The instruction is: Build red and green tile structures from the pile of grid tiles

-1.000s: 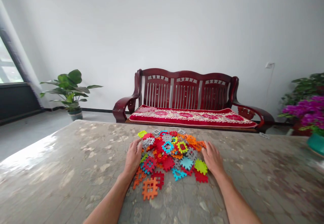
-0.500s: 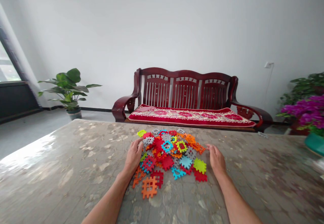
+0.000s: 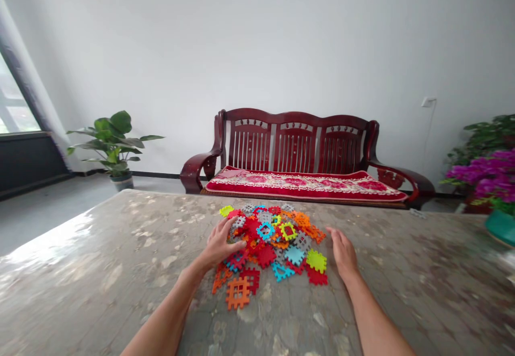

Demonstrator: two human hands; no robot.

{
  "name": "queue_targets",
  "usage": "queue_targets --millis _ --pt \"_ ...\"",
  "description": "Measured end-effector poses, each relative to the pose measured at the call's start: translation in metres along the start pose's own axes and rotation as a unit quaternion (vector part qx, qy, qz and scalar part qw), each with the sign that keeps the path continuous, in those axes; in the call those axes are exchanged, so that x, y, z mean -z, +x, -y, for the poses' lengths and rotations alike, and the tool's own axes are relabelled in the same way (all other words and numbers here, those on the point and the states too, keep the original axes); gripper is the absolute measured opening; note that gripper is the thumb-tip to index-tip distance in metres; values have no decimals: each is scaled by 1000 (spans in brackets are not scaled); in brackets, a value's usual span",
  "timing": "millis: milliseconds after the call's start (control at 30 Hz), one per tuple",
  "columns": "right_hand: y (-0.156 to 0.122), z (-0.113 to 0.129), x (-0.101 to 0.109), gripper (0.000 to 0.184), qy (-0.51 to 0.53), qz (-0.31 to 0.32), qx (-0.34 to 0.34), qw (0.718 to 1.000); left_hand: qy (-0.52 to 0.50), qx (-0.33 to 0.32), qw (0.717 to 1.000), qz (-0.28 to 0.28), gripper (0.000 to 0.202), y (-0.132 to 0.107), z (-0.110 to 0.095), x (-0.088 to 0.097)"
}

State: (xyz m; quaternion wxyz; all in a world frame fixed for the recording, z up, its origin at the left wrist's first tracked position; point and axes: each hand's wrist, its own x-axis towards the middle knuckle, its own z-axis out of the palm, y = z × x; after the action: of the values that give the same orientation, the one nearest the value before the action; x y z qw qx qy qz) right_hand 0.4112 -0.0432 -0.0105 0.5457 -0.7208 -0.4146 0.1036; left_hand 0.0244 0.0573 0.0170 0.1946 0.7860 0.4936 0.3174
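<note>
A heap of interlocking plastic tiles in red, orange, grey, blue and lime lies on the table between my hands. My left hand is over the heap's left edge, thumb and fingers apart, hiding some tiles beneath it; whether it touches them I cannot tell. To the right of the heap, my right hand rests on its side with fingers extended, holding nothing. Nearest it are a lime tile and a red tile. An orange square frame tile lies at the front, partly over a dark red tile.
The table has a patterned grey-brown cover. Behind it stands a dark red wooden bench with a red floral cushion. A stray grey tile lies far right, near purple flowers in a teal pot. A potted plant stands left.
My left hand has shifted from beside the heap to over its left edge, and its thumb has spread out to the right. My right hand stays almost where it was.
</note>
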Motion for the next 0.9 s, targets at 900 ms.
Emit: queue_targets --millis 900 --pt "2 0 -3 62 -70 18 5 997 277 -174 945 -15 56 -39 -47 -25"
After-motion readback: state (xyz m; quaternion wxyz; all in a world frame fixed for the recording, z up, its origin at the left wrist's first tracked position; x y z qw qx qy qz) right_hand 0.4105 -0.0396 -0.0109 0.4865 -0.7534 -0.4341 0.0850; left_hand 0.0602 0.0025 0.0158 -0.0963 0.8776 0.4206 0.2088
